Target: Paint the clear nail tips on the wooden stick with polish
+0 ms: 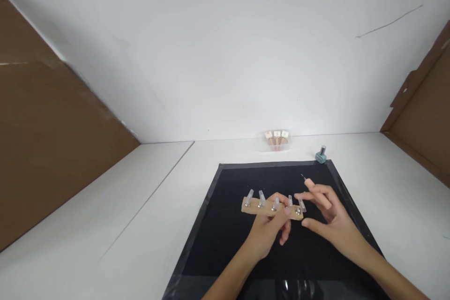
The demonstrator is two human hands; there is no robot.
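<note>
My left hand [269, 229] grips a narrow wooden strip [267, 211] from below, its thumb on top near the right half. Several clear false nail tips [262, 198] stand along the strip on small round silvery mounts. Between the fingers of my right hand [330, 222] is a nail polish brush with a peach handle [318, 193], its dark thin tip pointing up and left. The index fingertip of that hand is at the rightmost nail tip [302, 205], which leans; whether it touches is unclear. The right thumb is just beside the strip's end.
Below the hands lies a black mat [218, 243] with taped edges on a white table. A teal bottle [321, 155] with a silvery cap stands by its far right corner. Behind the mat, a clear box [260, 145] holds several white-topped peach items. Cardboard panels [52, 126] flank both sides.
</note>
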